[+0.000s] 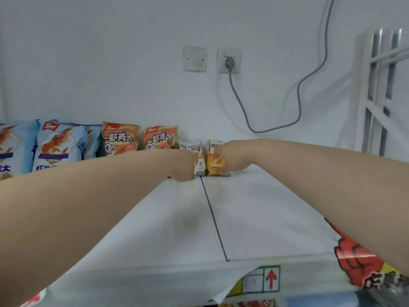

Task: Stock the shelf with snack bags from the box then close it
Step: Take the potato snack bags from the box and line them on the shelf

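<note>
left hand [183,165] grips WATUDOU bag [192,146] | right hand [231,157] grips fries bag [214,165]

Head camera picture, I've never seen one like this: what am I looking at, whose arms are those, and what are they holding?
No machine here. One wide-angle camera sits on a person's head, looking forward and down, so the two bare arms are that person's own. The left hand holds the left fries bag in its grip, and the right hand holds the right fries bag. Both small bags stand side by side on the white shelf, near the wall. To their left stand two orange snack bags, then blue snack bags. A grey cable runs from a wall socket. At the bottom edge shows a printed carton with a red arrow.
</note>
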